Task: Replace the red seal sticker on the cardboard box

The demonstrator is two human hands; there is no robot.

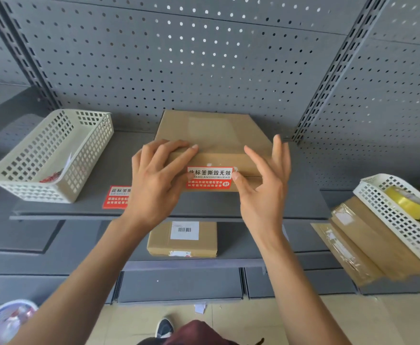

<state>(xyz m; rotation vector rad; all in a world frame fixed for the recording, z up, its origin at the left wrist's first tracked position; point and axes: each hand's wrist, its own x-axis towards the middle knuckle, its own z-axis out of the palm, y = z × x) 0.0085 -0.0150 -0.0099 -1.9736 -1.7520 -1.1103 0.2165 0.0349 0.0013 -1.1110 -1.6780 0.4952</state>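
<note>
Nearest, at 6 o'clock: a small brown cardboard parcel with a white barcode label (pixel 182 239) on the lower grey shelf, clear of the work.

Above it, the grey metal shelf (pixel 229 207) carries the work. A spare red rectangular seal sticker with white lettering (pixel 117 196) lies flat at 9 o'clock of the left hand, near the shelf's front lip.

Left hand (pixel 159 178): spread wide, palm down, pressing on the flat brown cardboard box (pixel 216 130) at its near-left corner; holds nothing. Right hand (pixel 266 185): fingers fanned open, thumb tip touching the right end of the red seal sticker (pixel 210 178) stuck across the box's front seam. Torn white paper residue shows just above and beside that sticker.

Judgement: step in hand is either smoothing a sticker down or picking at its right edge; cannot tell which. Next move calls for a steady box under the left hand and fine thumb work along the sticker's edge.

Room: box front sits near the shelf lip. White plastic lattice basket (pixel 52 155) at 9 o'clock and a second white basket holding a yellow tape roll (pixel 403 200) at 3 o'clock are both well apart. Perforated grey back panel (pixel 204 58) at 12 o'clock.
</note>
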